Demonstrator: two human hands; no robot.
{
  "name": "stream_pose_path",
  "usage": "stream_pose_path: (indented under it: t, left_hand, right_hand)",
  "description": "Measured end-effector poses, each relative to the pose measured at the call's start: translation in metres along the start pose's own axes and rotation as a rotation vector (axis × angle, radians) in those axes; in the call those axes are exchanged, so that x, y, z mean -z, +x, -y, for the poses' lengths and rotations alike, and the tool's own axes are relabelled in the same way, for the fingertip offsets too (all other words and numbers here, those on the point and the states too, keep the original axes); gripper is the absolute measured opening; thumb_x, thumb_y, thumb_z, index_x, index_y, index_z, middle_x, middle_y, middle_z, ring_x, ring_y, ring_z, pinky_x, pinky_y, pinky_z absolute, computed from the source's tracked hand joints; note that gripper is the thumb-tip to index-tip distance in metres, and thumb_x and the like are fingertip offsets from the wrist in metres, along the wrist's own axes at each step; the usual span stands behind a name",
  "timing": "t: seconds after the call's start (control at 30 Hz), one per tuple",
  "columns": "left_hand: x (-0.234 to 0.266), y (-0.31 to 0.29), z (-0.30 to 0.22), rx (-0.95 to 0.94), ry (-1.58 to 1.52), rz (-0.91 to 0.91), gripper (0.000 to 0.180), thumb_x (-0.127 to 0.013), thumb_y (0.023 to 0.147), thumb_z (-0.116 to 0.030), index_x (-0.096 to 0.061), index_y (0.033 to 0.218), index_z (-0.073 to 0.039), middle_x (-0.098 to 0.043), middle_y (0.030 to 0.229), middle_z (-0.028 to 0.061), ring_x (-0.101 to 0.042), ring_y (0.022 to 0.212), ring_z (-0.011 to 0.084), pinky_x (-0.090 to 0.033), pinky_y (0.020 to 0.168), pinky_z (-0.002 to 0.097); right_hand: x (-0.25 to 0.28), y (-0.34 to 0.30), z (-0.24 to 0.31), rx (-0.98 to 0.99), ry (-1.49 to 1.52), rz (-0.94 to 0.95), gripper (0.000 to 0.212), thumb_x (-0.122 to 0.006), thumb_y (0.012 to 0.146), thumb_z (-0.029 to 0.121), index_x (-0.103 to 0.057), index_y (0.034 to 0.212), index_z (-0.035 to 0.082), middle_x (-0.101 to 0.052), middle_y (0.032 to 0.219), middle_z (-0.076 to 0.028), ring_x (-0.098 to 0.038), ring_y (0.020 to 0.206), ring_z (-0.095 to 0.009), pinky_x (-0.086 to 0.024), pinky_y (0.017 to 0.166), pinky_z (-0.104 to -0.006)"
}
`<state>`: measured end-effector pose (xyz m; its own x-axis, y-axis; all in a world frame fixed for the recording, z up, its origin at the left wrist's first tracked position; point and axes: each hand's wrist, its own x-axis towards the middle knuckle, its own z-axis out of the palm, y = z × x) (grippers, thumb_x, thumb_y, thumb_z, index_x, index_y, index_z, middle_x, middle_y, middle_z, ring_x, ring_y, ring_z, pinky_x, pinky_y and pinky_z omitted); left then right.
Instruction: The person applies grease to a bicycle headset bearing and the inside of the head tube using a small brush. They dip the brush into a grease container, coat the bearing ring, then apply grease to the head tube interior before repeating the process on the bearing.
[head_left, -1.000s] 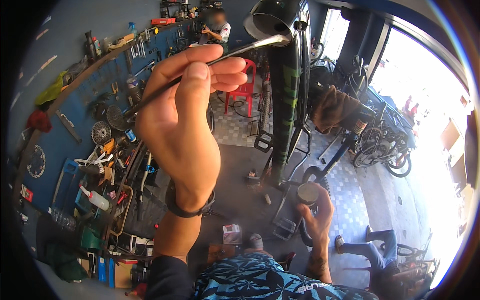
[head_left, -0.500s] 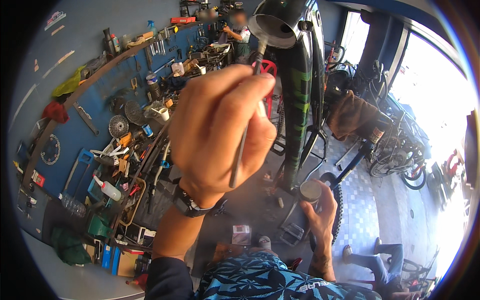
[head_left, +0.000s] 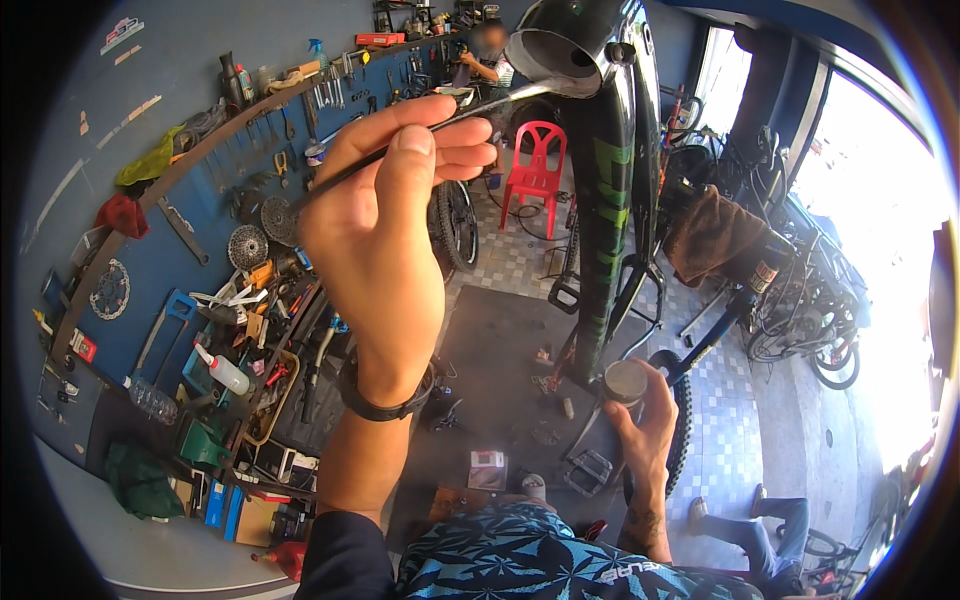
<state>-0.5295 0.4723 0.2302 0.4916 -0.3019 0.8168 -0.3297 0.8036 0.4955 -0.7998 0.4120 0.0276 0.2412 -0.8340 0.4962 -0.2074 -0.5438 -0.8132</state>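
Observation:
My left hand (head_left: 375, 240) is raised, palm turned up, with a thin, dark-handled brush (head_left: 515, 95) held between thumb and fingers. The pale tip touches the lower rim of the open head tube (head_left: 545, 50) on a black bicycle frame (head_left: 600, 230) with green markings. Low on the right, my right hand (head_left: 652, 430) grips a small round container (head_left: 625, 382) with its grey circular top facing up. That container sits beside the lower part of the frame, apart from it. What the container holds cannot be made out.
A brown cloth (head_left: 712, 238) hangs right of the frame, near parked bicycles (head_left: 800, 310). Behind stands a red plastic chair (head_left: 537, 170). Tools crowd the left wall and bench. One person (head_left: 490, 65) works at the back; another's legs (head_left: 750, 530) stretch out lower right.
My left hand has rolled palm-up and shifted left, tilting the brush from steep to nearly level. The tip now lies at the tube's lower rim. My right hand stays almost in place.

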Motion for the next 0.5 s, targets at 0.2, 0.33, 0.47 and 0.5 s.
stream_pose_path:
  t: [0.2,0.33,0.47,0.5]
  left_hand:
    - [0.007,0.004,0.000,-0.707,0.525,0.131,0.019,-0.061,0.100,0.007,-0.070,0.117,0.010,-0.077,0.108,0.0202,-0.075,0.096,0.0264,-0.061,0.090,0.0372]
    - [0.009,-0.001,-0.003,-0.939,0.766,0.155,0.022,-0.067,0.096,0.007,-0.077,0.115,0.003,-0.076,0.107,0.0207,-0.075,0.091,0.0306,-0.062,0.083,0.0378]
    - [0.008,-0.009,0.004,-1.022,0.896,0.179,0.032,-0.073,0.089,0.012,-0.082,0.115,-0.004,-0.072,0.120,0.0203,-0.074,0.101,0.0298,-0.062,0.086,0.0364]
    - [0.009,-0.008,0.007,-1.057,0.905,0.182,0.033,-0.076,0.087,0.012,-0.082,0.115,-0.004,-0.071,0.122,0.0196,-0.073,0.103,0.0301,-0.062,0.087,0.0364]
  right_hand:
    - [0.000,0.003,-0.004,0.000,-0.021,0.013,0.065,-0.091,0.080,0.026,-0.067,0.134,-0.002,-0.076,0.116,-0.014,-0.074,0.110,-0.023,-0.057,0.096,-0.0376]
    - [0.001,0.007,-0.009,-0.002,0.002,0.030,0.065,-0.091,0.080,0.027,-0.067,0.133,-0.002,-0.076,0.116,-0.014,-0.074,0.110,-0.024,-0.057,0.096,-0.0376]
    - [0.001,0.012,-0.015,0.006,0.010,0.041,0.066,-0.091,0.080,0.028,-0.067,0.133,-0.002,-0.076,0.117,-0.014,-0.074,0.110,-0.024,-0.057,0.096,-0.0376]
    - [0.001,0.013,-0.016,0.018,0.005,0.035,0.066,-0.091,0.080,0.029,-0.067,0.133,-0.002,-0.076,0.117,-0.015,-0.074,0.110,-0.024,-0.057,0.096,-0.0376]
